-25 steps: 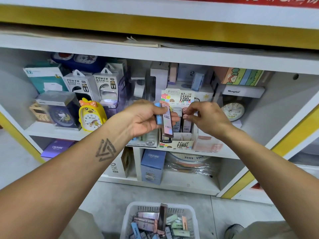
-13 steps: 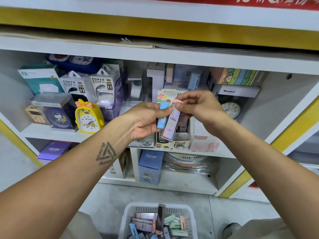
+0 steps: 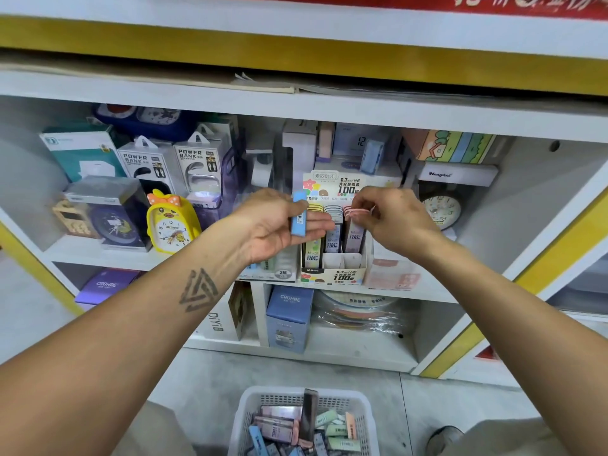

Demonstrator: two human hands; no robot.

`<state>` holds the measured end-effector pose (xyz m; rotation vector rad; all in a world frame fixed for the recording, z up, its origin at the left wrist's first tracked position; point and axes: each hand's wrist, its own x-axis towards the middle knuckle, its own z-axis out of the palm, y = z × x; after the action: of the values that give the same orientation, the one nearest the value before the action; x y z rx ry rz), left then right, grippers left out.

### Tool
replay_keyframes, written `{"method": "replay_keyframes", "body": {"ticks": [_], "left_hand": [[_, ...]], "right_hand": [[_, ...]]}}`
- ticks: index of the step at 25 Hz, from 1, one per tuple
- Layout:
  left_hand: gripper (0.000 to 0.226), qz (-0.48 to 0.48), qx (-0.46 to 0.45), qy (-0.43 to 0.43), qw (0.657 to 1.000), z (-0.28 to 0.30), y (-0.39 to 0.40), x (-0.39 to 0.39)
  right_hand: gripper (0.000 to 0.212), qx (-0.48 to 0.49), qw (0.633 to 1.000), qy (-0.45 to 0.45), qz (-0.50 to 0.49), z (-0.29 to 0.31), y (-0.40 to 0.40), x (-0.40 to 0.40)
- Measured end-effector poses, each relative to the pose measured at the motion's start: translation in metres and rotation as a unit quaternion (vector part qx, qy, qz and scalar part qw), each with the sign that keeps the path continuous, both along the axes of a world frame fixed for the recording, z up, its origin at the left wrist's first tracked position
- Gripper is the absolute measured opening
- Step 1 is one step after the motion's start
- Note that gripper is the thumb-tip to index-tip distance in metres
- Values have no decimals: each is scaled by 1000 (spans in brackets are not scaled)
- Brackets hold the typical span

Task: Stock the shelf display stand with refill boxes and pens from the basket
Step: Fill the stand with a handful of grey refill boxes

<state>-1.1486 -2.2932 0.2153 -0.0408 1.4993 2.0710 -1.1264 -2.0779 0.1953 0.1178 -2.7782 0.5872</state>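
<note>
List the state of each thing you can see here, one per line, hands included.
left hand: holds a blue refill box, fingers loosely curled
blue refill box: upright in the left hand
right hand: pinches the top of a pink refill box
pink refill box: upright in the stand's right-hand slot
display stand: on the shelf, partly filled
basket: on the floor, still holding boxes

A stationery shop: white shelves [image 3: 329, 106] crowded with boxed power banks [image 3: 149, 164], alarm clocks [image 3: 171, 225] and lead refills.
</note>
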Motion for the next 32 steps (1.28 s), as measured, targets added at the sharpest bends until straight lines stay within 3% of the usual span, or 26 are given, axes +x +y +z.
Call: {"method": "replay_keyframes", "body": {"ticks": [2, 5, 6, 8, 10, 11, 15, 20, 22, 25, 27, 32], "left_hand": [[33, -12, -38, 21, 999, -3, -3, -1], [34, -18, -47, 28, 998, -6, -6, -2], [32, -16, -35, 21, 999, -5, -7, -2], [30, -16, -25, 22, 999, -4, -10, -2], [28, -25, -38, 40, 998, -4, -14, 0], [25, -34, -51, 54, 997, -4, -17, 1], [16, -30, -132, 136, 982, -7, -32, 1], [20, 18, -219, 276, 936, -16, -65, -9], [33, 2, -302, 319, 898, -18, -76, -13], [49, -14, -499, 394, 772, -24, -98, -20], [52, -37, -572, 419, 704, -27, -109, -17], [63, -169, -622, 440, 625, -36, -120, -10]], "right_hand": [[8, 38, 999, -15, 0, -3, -2, 0], [15, 85, 996, 38, -7, -3, -3, -2], [15, 55, 997, 54, -8, 0, -7, -4], [12, -107, 993, 40, 4, 6, -22, -6], [11, -311, 949, -20, 44, 12, -43, -8], [13, -367, 927, -40, 63, 13, -53, -8], [10, -393, 913, -54, 93, 15, -82, -14], [16, -408, 904, -104, 73, 13, -106, -22], [7, -400, 907, -107, 76, 13, -110, -26], [21, -298, 951, -46, 69, 8, -109, -32], [23, -206, 976, 5, 71, 3, -110, -34], [17, -40, 992, 71, 99, -12, -123, -38]]}}
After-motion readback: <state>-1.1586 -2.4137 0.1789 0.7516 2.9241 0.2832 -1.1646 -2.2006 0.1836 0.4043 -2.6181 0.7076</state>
